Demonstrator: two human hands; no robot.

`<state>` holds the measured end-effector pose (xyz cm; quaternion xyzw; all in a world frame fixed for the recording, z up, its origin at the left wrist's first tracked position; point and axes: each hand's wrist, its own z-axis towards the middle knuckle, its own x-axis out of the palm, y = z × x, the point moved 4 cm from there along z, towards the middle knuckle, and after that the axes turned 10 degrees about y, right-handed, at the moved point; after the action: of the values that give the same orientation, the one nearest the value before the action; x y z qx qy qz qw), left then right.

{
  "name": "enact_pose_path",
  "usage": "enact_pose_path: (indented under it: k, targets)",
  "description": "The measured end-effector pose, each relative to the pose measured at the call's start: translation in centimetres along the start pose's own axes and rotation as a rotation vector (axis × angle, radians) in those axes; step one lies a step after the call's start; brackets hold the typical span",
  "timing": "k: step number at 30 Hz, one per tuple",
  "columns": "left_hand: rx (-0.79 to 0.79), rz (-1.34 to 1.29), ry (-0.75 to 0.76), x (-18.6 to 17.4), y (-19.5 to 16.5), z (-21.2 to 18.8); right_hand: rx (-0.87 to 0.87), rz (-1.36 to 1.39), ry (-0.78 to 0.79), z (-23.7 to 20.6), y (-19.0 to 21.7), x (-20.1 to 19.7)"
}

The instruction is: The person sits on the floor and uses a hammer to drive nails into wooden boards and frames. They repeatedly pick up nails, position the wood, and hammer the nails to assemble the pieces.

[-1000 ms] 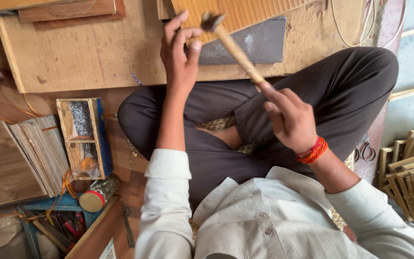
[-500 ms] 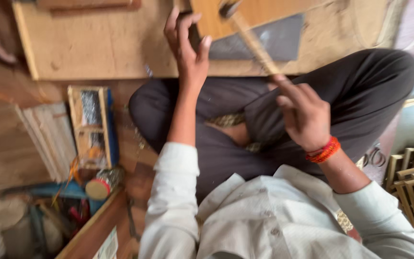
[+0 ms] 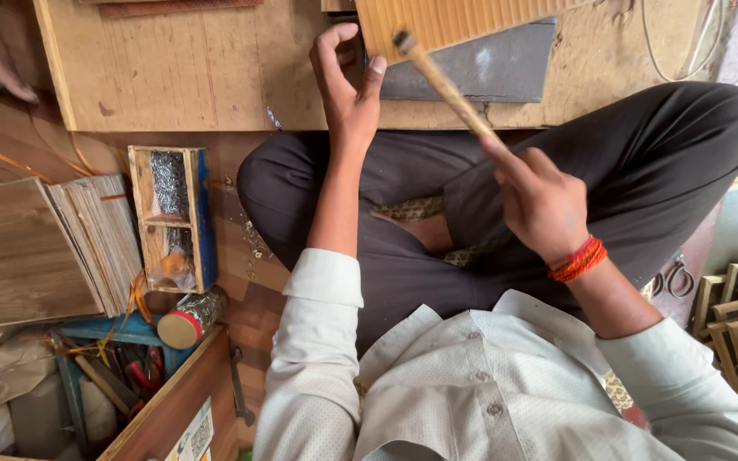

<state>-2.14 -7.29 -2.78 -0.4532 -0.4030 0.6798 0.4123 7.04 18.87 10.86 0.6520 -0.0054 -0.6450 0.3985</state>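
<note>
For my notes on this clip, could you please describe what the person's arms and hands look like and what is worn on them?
Both arms wear pale, finely dotted shirt sleeves rolled up toward the elbows. The left hand is bare. The right hand has a red-orange thread band wound round the wrist. No gloves or rings show.

The bare left stretch of the low wooden board (image 3: 172, 77) offers open passage. Toward the right, the ribbed yellow panel (image 3: 454, 19) and grey slab (image 3: 480, 72) block it. A nail box (image 3: 172, 218) and stacked thin boards (image 3: 96, 243) crowd the floor at left.
</note>
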Motion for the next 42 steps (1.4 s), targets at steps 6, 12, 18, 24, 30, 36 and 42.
enact_pose_path:
  k: [6,12,18,24,30,36,42]
  targets:
    - [-0.028,-0.006,-0.009,0.1,0.0,0.1,-0.021,0.053,-0.069,-0.3,0.9,-0.2]
    - [0.007,0.042,-0.043,0.4,-1.4,0.4,0.143,-0.05,0.14,0.9,0.1,-0.3]
    - [-0.098,-0.104,-0.183,2.3,-2.9,0.3,0.199,0.151,-0.012,-2.4,-1.2,-1.9]
    - [-0.145,-0.077,-0.144,2.1,-1.0,1.1,0.328,0.443,-0.155,-4.0,-3.8,-2.1]
    - [-0.452,-0.369,-0.036,-1.9,-0.3,1.8,0.487,0.531,-0.098,-3.8,-5.5,-1.8]
    - [-0.642,-0.04,0.162,-6.0,-1.3,3.2,0.299,0.376,-0.047,-3.0,-5.3,-2.2]
    - [-0.172,0.196,-0.059,-17.9,-0.9,-0.8,0.343,0.358,-0.01,-2.8,-5.7,-2.0]
